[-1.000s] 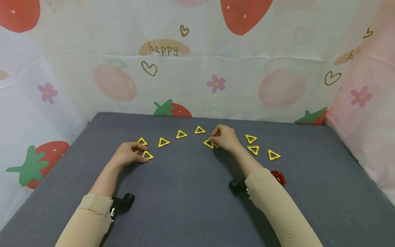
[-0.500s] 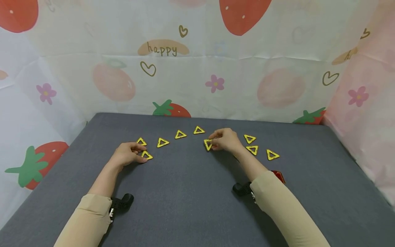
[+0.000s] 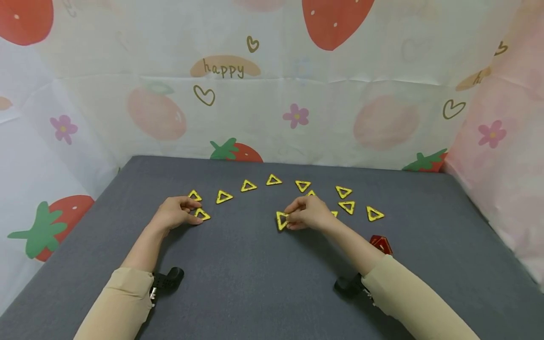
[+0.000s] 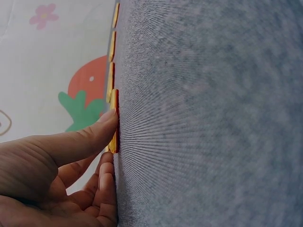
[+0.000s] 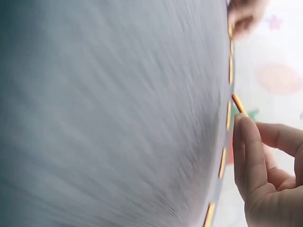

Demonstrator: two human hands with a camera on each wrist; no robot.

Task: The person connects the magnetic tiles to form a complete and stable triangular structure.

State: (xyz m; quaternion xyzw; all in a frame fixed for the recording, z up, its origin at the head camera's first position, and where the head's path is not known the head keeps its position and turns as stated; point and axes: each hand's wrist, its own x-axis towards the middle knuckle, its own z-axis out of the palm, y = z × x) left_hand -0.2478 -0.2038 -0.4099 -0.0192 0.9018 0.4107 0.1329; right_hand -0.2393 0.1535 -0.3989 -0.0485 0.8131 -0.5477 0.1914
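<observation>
My left hand (image 3: 176,213) rests on the table at the left, its thumb and fingertips around the edges of a yellow triangle tile (image 3: 206,215) with an open centre. Another yellow triangle tile lies just behind those fingers. In the left wrist view the thumb presses the tile's side (image 4: 114,132). Near the middle, my right hand (image 3: 309,213) pinches a second yellow triangle tile (image 3: 278,220) between thumb and fingers. The right wrist view has this tile (image 5: 238,103) tilted, above the table.
Several more yellow triangle tiles lie in a curved row at the back, such as a tile (image 3: 274,183) near the centre. Others lie to the right, including a tile (image 3: 376,218). Red pieces (image 3: 381,244) lie beside the right forearm. A printed cloth (image 3: 331,118) stands behind the grey table (image 3: 238,274).
My right hand has drawn its tile toward the table's front and slightly left, uncovering tiles behind it. The left hand has stayed in place.
</observation>
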